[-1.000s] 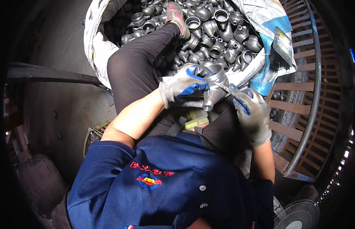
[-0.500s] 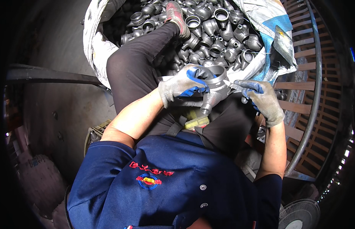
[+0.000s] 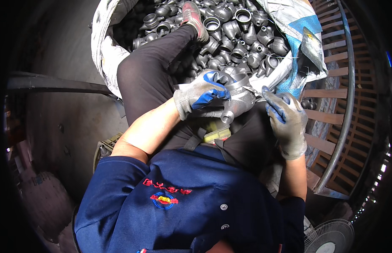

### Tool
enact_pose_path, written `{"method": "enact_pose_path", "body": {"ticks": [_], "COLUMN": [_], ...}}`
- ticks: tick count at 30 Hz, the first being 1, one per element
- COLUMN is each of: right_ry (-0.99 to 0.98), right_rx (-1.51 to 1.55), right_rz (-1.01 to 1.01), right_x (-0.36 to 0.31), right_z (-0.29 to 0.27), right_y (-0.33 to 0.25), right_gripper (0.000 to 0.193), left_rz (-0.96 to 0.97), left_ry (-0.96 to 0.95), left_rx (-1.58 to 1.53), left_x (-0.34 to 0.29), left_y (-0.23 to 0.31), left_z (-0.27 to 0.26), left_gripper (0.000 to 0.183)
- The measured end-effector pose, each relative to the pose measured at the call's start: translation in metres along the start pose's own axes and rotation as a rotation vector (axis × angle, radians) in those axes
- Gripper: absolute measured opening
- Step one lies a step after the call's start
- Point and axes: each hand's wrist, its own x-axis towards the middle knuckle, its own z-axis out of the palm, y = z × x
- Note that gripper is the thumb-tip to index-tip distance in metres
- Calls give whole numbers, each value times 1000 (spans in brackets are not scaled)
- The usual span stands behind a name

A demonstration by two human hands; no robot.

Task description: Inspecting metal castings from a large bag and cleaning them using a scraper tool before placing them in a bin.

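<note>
Here, left hand (image 3: 201, 95) clasping metal fitting (image 3: 238, 98), right hand (image 3: 285, 120) pinching thin tool (image 3: 254, 90)

Your gloves (image 3: 203, 95) – grey knit, blue palms; casting (image 3: 240, 95) silver-grey; your shirt (image 3: 183, 202) navy with red-yellow emblem; trousers (image 3: 149, 71) black; sack (image 3: 105, 46) white, blue-patched.

Dim concrete floor (image 3: 56, 139). Curved slatted wooden rack (image 3: 335, 109) at right; white fan (image 3: 329, 236) just below it, daylight beyond.
</note>
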Motion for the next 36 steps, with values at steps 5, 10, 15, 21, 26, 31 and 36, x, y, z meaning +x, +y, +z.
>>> {"method": "enact_pose_path", "body": {"ticks": [5, 10, 15, 21, 26, 31, 36], "right_ry": [-12, 15, 0, 41, 120, 176, 189], "right_rx": [-114, -30, -41, 20, 53, -17, -22], "right_rz": [-85, -58, -79, -74, -155, -161, -226], "right_x": [-3, -5, -3, -4, -1, -6, -4], "right_z": [2, 6, 6, 13, 19, 26, 21], "right_y": [-1, 2, -2, 1, 5, 12, 5], "right_gripper": [36, 32, 30, 27, 24, 31, 31], "left_rz": [-159, 127, -150, -38, -139, -269, -231], "left_ry": [79, -61, 48, -1, 11, 32, 25], "left_rx": [-99, 96, -21, -45, -374, -471, -547], "left_x": [-1, -2, -1, -1, -5, -1, -2], "left_y": [3, -8, -1, -1, 0, 12, 5], "left_z": [5, -2, 2, 1, 6, 9, 8], "left_gripper": [22, 23, 20, 16, 16, 21, 22]}}
